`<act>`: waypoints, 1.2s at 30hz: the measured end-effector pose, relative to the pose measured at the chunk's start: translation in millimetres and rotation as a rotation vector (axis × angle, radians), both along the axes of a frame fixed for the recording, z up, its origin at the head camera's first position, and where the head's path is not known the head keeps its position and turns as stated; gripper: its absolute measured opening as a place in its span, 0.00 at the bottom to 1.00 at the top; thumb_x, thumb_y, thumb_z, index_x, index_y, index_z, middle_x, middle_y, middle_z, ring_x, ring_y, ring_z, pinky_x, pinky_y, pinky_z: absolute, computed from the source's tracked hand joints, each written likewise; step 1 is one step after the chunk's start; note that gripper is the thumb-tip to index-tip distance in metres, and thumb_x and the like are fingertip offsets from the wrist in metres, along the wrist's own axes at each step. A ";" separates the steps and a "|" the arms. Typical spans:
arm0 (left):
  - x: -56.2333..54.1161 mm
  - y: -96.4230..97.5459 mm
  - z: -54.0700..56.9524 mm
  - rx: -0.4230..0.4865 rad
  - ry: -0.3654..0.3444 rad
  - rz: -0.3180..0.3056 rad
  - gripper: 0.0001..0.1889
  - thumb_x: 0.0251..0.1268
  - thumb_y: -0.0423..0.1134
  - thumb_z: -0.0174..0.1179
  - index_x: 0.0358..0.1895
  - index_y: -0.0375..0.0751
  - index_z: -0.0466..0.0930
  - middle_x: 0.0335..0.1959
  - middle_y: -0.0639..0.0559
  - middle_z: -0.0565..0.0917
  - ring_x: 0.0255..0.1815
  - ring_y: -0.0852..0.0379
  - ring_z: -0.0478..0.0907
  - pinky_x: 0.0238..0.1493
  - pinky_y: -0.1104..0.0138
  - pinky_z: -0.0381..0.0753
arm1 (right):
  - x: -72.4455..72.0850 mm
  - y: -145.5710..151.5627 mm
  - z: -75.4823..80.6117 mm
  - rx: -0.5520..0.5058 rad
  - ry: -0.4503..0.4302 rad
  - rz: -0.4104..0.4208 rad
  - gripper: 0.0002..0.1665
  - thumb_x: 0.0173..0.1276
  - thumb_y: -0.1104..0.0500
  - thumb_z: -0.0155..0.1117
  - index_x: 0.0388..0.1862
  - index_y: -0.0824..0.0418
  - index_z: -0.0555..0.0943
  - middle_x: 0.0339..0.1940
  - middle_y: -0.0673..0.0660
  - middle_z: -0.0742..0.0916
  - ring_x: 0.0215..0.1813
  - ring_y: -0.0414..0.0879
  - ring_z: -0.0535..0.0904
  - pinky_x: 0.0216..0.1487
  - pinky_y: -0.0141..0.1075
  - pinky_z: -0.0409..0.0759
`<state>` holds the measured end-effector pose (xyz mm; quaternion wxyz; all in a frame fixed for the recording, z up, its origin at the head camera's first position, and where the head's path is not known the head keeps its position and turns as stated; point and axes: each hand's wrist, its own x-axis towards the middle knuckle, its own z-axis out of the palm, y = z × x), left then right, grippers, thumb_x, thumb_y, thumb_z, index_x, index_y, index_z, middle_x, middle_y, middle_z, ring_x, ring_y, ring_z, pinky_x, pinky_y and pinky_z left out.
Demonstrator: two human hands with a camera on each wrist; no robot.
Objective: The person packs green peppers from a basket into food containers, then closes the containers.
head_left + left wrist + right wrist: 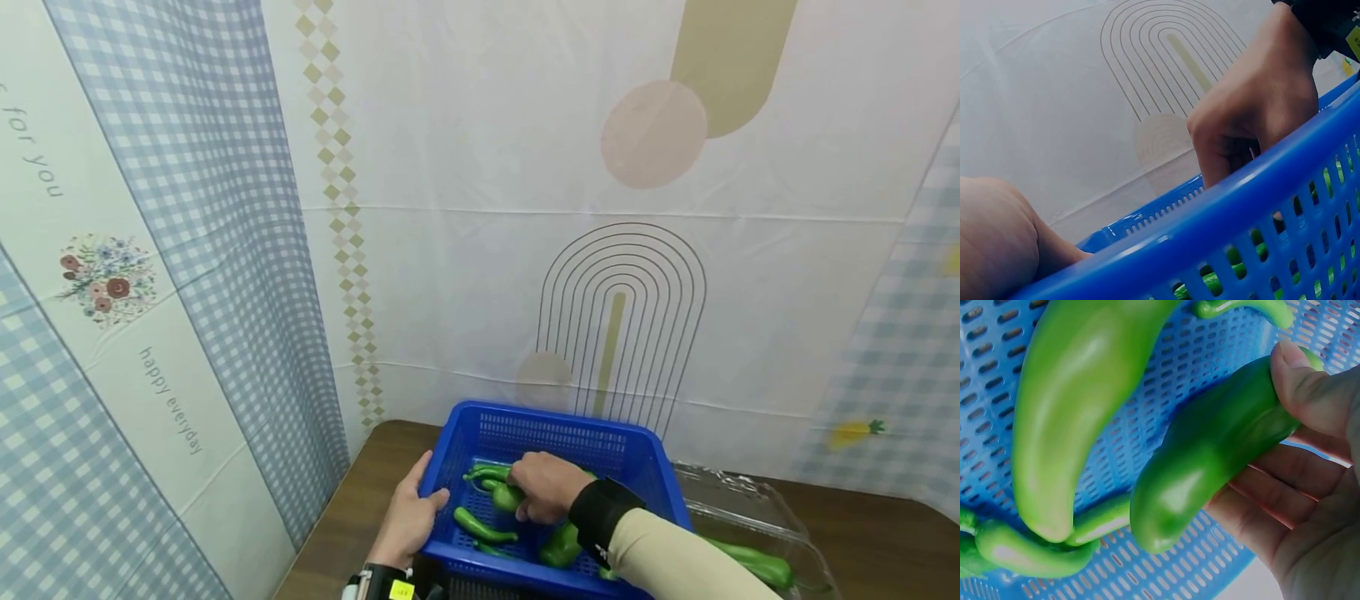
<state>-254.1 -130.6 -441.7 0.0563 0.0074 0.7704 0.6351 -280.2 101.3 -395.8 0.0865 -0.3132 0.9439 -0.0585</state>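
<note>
Inside the blue plastic basket [480, 560], my right hand [551, 487] holds a dark green pepper [1210, 456] between thumb and fingers. My left hand [408, 517] grips the basket's left side, its thumb over the rim. A larger, lighter green pepper [1079, 412] lies beside the held one. Smaller, slender green peppers [1035, 553] rest on the perforated floor, one of them a curved pepper [483, 527] near the front left. My right forearm covers part of the basket's right side in the head view.
Right of the basket stands a clear plastic container [738, 500], with a long green vegetable [757, 567] at its near side. The brown table [330, 533] meets a patterned cloth [450, 292] hanging behind it. Another checked cloth [217, 167] hangs at the left.
</note>
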 end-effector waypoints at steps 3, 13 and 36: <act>-0.1 0.6 -0.3 0.004 -0.004 0.002 0.37 0.76 0.30 0.53 0.84 0.39 0.51 0.80 0.26 0.61 0.77 0.23 0.63 0.69 0.30 0.68 | 1.3 2.2 3.3 -0.003 -0.013 -0.008 0.21 0.64 0.58 0.77 0.22 0.51 0.72 0.19 0.42 0.63 0.22 0.36 0.58 0.28 0.31 0.60; -2.3 0.9 -3.0 0.007 0.002 -0.006 0.37 0.76 0.30 0.53 0.84 0.38 0.51 0.80 0.26 0.61 0.77 0.23 0.63 0.69 0.30 0.68 | 5.7 6.7 11.5 0.014 0.010 -0.012 0.23 0.63 0.58 0.77 0.20 0.50 0.70 0.18 0.41 0.65 0.21 0.36 0.59 0.27 0.31 0.61; -1.4 0.3 -0.6 0.010 0.027 -0.005 0.37 0.75 0.29 0.53 0.84 0.35 0.51 0.79 0.24 0.61 0.77 0.23 0.63 0.71 0.31 0.67 | 8.7 22.5 31.4 0.003 0.068 -0.006 0.19 0.62 0.59 0.78 0.21 0.51 0.75 0.18 0.41 0.68 0.21 0.35 0.62 0.27 0.30 0.63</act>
